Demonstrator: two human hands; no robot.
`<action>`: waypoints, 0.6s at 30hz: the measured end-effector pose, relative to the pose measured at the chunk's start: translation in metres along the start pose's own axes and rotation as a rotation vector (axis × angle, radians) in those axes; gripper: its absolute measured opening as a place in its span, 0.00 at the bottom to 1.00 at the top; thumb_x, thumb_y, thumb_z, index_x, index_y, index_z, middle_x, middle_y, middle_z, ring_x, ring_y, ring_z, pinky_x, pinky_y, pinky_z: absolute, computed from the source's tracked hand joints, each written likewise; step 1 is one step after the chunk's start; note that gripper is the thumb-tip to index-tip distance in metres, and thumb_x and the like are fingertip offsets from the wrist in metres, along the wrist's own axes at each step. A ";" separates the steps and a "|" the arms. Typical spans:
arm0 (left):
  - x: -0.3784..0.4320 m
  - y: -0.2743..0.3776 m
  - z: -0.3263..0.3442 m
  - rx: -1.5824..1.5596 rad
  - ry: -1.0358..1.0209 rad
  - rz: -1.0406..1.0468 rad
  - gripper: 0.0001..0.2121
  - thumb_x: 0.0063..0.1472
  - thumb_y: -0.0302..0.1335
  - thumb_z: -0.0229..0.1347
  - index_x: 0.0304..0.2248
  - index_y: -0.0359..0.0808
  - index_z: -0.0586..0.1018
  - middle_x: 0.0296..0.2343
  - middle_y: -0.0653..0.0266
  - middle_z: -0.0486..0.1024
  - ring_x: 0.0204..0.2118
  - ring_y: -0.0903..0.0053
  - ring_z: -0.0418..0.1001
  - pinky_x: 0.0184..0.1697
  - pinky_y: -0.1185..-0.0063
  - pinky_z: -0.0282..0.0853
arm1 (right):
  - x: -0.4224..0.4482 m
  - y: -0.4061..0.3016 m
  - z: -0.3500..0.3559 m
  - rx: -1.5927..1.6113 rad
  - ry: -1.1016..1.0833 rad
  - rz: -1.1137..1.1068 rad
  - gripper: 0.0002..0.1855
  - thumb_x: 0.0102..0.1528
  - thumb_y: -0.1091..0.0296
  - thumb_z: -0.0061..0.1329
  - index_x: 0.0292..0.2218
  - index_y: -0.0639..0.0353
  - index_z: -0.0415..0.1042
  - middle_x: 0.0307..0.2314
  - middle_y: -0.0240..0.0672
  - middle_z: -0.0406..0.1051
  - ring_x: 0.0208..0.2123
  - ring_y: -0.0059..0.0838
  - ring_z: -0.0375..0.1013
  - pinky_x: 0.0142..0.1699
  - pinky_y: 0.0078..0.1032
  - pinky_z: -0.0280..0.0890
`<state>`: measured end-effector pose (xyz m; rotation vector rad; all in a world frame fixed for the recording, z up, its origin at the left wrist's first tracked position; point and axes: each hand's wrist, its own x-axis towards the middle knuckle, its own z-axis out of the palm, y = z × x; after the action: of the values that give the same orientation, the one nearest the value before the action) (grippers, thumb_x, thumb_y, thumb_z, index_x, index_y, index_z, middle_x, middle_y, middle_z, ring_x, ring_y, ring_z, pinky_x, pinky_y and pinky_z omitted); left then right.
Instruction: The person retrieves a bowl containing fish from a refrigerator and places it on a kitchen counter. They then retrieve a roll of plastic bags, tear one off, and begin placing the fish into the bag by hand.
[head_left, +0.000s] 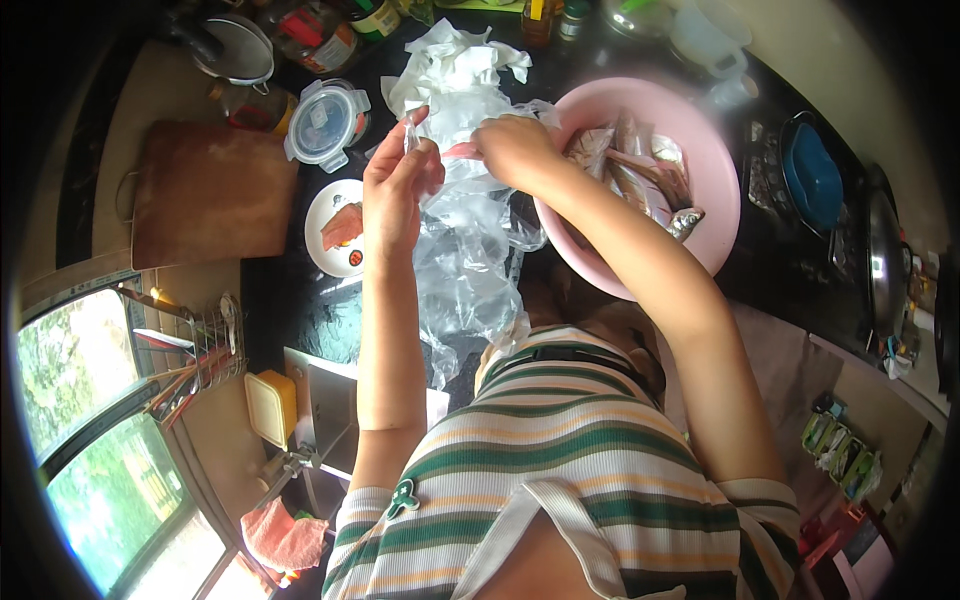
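Note:
A pile of clear plastic bags lies on the dark counter before me, with crumpled white plastic at its far end. Over the pile, my left hand pinches a bit of clear plastic between thumb and fingers. Beside it my right hand has its fingers closed on a pinkish piece, perhaps fish; its exact kind cannot be told. To the right stands a pink plastic basin with several silvery fish in it, and my right forearm crosses its rim. A white plate left of my left hand holds a reddish piece of flesh.
A wooden cutting board and a lidded clear container are at the left. Jars and a strainer stand at the back left. A blue basin is at the right. The metal sink lies near my left elbow.

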<state>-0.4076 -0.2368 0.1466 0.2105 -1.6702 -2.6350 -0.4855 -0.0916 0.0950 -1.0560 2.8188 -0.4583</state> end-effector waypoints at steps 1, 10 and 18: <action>0.000 0.000 -0.001 -0.003 -0.001 -0.003 0.17 0.56 0.21 0.45 0.46 0.31 0.65 0.20 0.70 0.64 0.21 0.87 0.60 0.24 0.89 0.55 | 0.004 -0.003 -0.001 -0.001 -0.003 0.003 0.06 0.43 0.70 0.44 0.25 0.59 0.70 0.26 0.36 0.70 0.34 0.37 0.69 0.37 0.33 0.62; 0.011 -0.003 -0.001 -0.003 0.016 -0.021 0.16 0.55 0.22 0.47 0.45 0.32 0.67 0.21 0.71 0.66 0.22 0.89 0.62 0.25 0.90 0.56 | 0.004 0.024 -0.009 0.277 -0.080 0.086 0.17 0.44 0.78 0.44 0.38 0.57 0.70 0.33 0.43 0.70 0.38 0.36 0.69 0.42 0.26 0.62; 0.010 -0.003 0.009 0.087 0.000 0.008 0.20 0.55 0.22 0.46 0.48 0.30 0.61 0.25 0.68 0.68 0.19 0.89 0.59 0.22 0.90 0.51 | -0.060 0.096 -0.038 0.977 0.305 0.239 0.12 0.48 0.72 0.46 0.37 0.60 0.70 0.30 0.39 0.72 0.31 0.25 0.72 0.38 0.19 0.64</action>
<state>-0.4181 -0.2284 0.1468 0.2051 -1.7838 -2.5588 -0.5076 0.0255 0.1009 -0.4461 2.3137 -1.8067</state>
